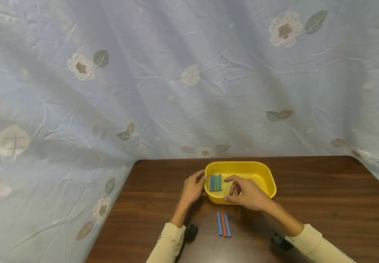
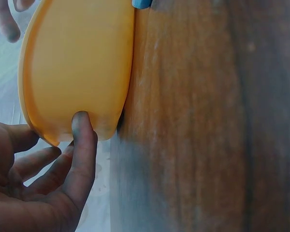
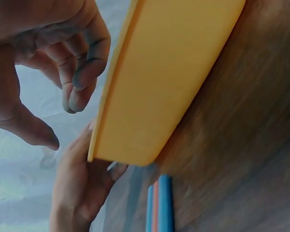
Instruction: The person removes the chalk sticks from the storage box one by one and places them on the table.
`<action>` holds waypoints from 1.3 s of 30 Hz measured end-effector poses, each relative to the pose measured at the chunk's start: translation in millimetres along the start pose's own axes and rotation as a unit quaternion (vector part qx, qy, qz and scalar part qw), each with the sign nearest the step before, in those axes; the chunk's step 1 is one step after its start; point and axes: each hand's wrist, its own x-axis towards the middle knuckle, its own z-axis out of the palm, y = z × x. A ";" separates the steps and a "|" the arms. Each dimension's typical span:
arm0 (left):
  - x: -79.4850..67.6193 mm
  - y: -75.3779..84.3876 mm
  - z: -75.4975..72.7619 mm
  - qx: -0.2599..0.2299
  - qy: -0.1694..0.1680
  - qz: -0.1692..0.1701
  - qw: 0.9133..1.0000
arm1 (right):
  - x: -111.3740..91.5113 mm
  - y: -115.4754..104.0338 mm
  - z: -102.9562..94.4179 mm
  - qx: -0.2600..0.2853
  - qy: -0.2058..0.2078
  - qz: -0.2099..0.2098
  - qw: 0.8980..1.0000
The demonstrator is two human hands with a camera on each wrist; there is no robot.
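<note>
The yellow plastic tray (image 1: 265, 175) sits on the table, a purple-blue stick (image 1: 211, 183) and several green sticks (image 1: 217, 183) side by side at its left end. My left hand (image 1: 191, 189) holds the tray's left corner, fingers and thumb against its outside in the left wrist view. Over the front rim hovers my right hand (image 1: 249, 193), fingers bent, thumb apart and nothing between them. Three slim sticks lie in front of the tray: a blue one (image 1: 219, 224), a red one (image 1: 224, 225) and another blue one (image 1: 227, 225). In the right wrist view, the right fingertips (image 3: 87, 73) look dusty.
Beneath everything is a dark brown wooden table (image 1: 327, 204) with rounded back corners. A pale floral cloth (image 1: 189, 109) hangs behind it and along its left side. Black wrist straps (image 1: 191, 232) show at both sleeves.
</note>
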 end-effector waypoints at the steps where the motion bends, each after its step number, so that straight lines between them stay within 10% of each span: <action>1: -0.1 -0.4 0.2 -0.001 0.000 0.000 1.000 | 1.0 1.7 -0.5 0.002 0.003 0.003 1.000; 39: 0.1 -0.5 0.7 -0.009 -0.003 -0.005 1.000 | 58.5 66.2 0.4 0.006 -0.038 0.118 0.992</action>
